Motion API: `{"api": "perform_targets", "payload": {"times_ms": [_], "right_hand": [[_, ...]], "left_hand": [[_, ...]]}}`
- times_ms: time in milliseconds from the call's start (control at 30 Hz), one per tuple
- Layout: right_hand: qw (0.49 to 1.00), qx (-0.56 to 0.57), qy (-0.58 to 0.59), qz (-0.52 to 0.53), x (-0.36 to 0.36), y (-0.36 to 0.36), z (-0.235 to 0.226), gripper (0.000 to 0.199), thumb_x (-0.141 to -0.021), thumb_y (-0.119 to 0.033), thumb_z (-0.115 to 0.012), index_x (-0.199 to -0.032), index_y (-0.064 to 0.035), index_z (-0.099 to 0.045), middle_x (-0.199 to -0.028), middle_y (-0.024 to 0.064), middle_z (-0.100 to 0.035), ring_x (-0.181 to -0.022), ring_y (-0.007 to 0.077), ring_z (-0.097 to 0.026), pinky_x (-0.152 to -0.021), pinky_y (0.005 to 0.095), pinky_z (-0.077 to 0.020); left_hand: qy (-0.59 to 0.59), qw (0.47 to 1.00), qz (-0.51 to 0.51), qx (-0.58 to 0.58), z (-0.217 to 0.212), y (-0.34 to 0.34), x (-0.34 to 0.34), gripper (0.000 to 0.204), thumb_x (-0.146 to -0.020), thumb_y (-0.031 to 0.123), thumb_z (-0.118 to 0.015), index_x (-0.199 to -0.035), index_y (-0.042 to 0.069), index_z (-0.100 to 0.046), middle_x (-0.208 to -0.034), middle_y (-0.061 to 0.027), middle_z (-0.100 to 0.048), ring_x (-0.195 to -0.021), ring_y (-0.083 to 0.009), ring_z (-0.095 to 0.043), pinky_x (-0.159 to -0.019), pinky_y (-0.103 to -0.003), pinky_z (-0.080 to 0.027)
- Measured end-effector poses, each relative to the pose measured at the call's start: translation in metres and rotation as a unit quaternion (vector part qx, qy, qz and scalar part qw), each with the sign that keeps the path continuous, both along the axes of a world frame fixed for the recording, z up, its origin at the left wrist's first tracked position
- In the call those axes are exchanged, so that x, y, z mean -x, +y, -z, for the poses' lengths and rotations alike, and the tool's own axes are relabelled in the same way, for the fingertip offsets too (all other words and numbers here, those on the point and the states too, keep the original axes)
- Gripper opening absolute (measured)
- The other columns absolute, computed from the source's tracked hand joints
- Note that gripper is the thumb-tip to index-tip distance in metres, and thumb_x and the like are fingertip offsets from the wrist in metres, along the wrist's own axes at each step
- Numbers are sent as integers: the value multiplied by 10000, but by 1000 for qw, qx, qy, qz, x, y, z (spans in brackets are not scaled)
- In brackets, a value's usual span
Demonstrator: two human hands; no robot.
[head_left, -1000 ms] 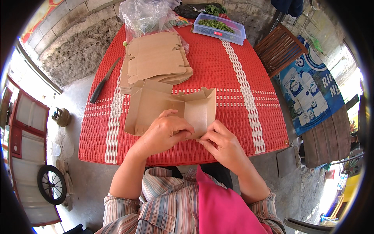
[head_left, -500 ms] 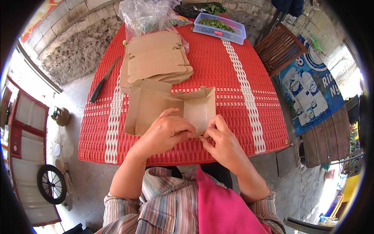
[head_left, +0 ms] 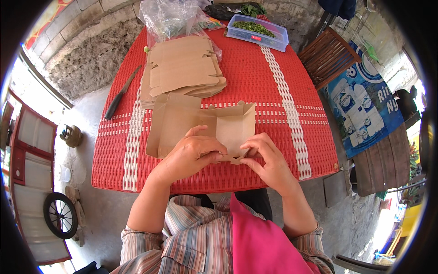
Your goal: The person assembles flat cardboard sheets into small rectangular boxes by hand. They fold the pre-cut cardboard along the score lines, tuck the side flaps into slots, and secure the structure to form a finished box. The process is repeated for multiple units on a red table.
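Note:
A partly folded brown cardboard box (head_left: 230, 128) lies near the front edge of the red woven table (head_left: 273, 91). My left hand (head_left: 191, 153) and my right hand (head_left: 264, 157) both pinch its near flap, fingertips almost meeting at the fold. The box's far walls stand up; its left half lies flat on the table. Behind it rests a stack of flat brown cardboard blanks (head_left: 182, 71).
A black-handled knife (head_left: 121, 93) lies at the table's left edge. At the back are a clear plastic bag (head_left: 171, 18) and a clear tub of chopped greens (head_left: 258, 32). A wooden chair (head_left: 328, 57) and printed sack (head_left: 365, 105) stand right; a wheel (head_left: 59, 214) lower left.
My hands have stayed on the box's near flap, the fingers shifting slightly as the fold is pressed. Nothing else has moved.

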State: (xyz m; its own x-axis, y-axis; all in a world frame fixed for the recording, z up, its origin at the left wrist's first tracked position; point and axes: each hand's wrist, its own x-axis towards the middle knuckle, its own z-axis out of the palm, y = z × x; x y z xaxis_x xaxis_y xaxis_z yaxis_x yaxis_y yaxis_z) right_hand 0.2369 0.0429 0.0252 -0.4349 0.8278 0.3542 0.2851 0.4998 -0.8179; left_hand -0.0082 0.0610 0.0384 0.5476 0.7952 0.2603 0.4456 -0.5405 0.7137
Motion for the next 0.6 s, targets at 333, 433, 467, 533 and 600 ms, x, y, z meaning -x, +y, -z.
{"api": "perform_targets", "payload": {"times_ms": [333,433,467,533,600], "right_hand": [[998,-13,-47,24,2,1,0,254,-857,28,-709,-1107,-12,-685,-970,82,-537,-876,191,-597,-759,328,-508],[997,-48,-57,33,5,2,6,209,-841,-2,-736,-1045,-4,-694,-950,82,-544,-819,213,-613,-735,337,-520],[995,-51,-72,40,5,1,6,197,-835,-19,-745,-1025,-5,-695,-936,79,-547,-795,219,-618,-716,343,-522],[991,-56,-104,55,6,-1,6,181,-823,-53,-765,-984,-8,-697,-908,75,-554,-748,231,-626,-678,353,-526],[987,-84,-117,72,6,-1,8,166,-811,-82,-777,-942,-15,-699,-883,71,-558,-717,239,-629,-641,357,-522]], "left_hand": [[35,999,17,-17,-3,1,-4,135,-895,101,-686,-1023,118,-725,-871,-36,-724,-899,-203,-690,-1155,-502,-330],[35,998,19,-51,1,2,-5,127,-889,103,-690,-1011,120,-722,-868,-32,-721,-884,-203,-690,-1155,-501,-333],[38,996,16,-78,2,2,-6,112,-875,97,-700,-984,115,-720,-850,-33,-711,-873,-200,-685,-1154,-503,-333],[43,990,9,-133,2,0,-10,87,-847,84,-722,-931,104,-716,-814,-36,-691,-851,-195,-673,-1153,-508,-333],[93,981,-16,-167,-8,-8,-12,77,-836,80,-720,-910,92,-701,-826,-40,-673,-884,-198,-661,-1152,-505,-333]]}}
